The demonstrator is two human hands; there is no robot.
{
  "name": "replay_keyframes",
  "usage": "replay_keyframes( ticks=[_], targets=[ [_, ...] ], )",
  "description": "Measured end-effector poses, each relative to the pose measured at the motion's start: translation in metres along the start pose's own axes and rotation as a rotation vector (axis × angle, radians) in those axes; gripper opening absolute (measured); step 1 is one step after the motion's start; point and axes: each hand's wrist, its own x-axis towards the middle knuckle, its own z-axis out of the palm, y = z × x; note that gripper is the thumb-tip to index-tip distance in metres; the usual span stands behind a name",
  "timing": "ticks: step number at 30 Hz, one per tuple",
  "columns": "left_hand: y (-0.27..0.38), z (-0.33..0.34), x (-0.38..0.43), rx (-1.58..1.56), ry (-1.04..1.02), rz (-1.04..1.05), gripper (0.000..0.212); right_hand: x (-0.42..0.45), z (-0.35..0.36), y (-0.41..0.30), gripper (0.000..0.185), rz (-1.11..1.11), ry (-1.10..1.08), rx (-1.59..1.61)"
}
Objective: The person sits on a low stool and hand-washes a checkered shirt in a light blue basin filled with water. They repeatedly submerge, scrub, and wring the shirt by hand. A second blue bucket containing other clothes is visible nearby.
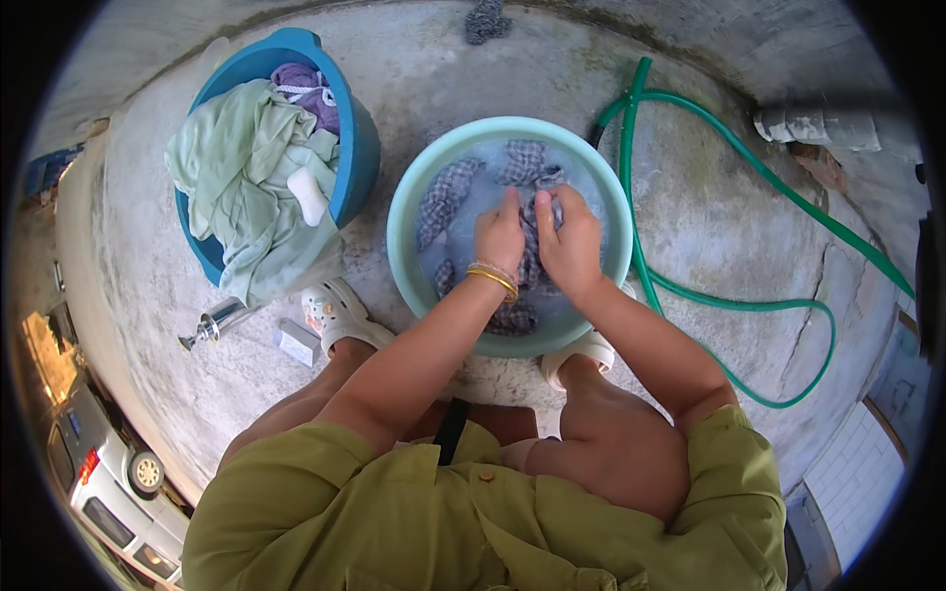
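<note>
A round pale green plastic basin (399, 240) stands on the floor before me, holding cloudy water and a wet checked grey cloth (449, 193). Parts of the cloth rise above the water at the left, top and bottom of the basin. Over the middle of the basin, my left hand (500, 235) is closed on a bunched part of it, with a gold bangle at the wrist. Close beside it on the right, my right hand (569, 240) grips the same bunch, thumb on top. The cloth between the palms is partly hidden by my fingers.
At the upper left, a blue tub (362, 155) holds light green cloth (244, 148), a purple bundle (314, 96) and a white bar (307, 196). A green hose (746, 151) loops along the right. Near my shoes lie a silver pump top (214, 323) and a small box (297, 342).
</note>
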Motion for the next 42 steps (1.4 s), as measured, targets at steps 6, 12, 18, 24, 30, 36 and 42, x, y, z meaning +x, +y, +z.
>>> replay_keyframes(
  ticks=[6, 12, 18, 24, 30, 36, 42],
  targets=[
    [-0.007, -0.001, -0.001, 0.139, 0.026, 0.105, 0.045, 0.000, 0.008, 0.005, 0.014, -0.027, -0.023, -0.025],
    [0.020, -0.011, 0.027, -0.078, -0.051, -0.060, 0.034, -0.033, 0.013, -0.028, 0.015, -0.268, -0.123, 0.138],
    [0.016, -0.016, 0.027, -0.097, -0.211, -0.157, 0.029, -0.019, 0.018, -0.001, 0.016, -0.123, -0.082, 0.066],
    [-0.002, -0.031, 0.043, 0.681, -0.143, 0.711, 0.026, -0.009, 0.001, 0.055, 0.018, 0.102, -0.050, -0.162],
    [-0.047, -0.043, 0.023, 1.088, -0.349, 1.137, 0.056, -0.050, 0.021, 0.073, 0.054, -0.273, -0.321, -0.596],
    [-0.064, -0.041, 0.035, 1.195, -0.460, 0.864, 0.055, -0.041, 0.036, 0.084, 0.049, -0.224, -0.543, -0.642],
    [-0.062, -0.029, 0.068, 1.356, -0.636, 0.479, 0.049, -0.008, 0.041, 0.098, 0.022, 0.010, -0.878, -0.525]
  ],
)
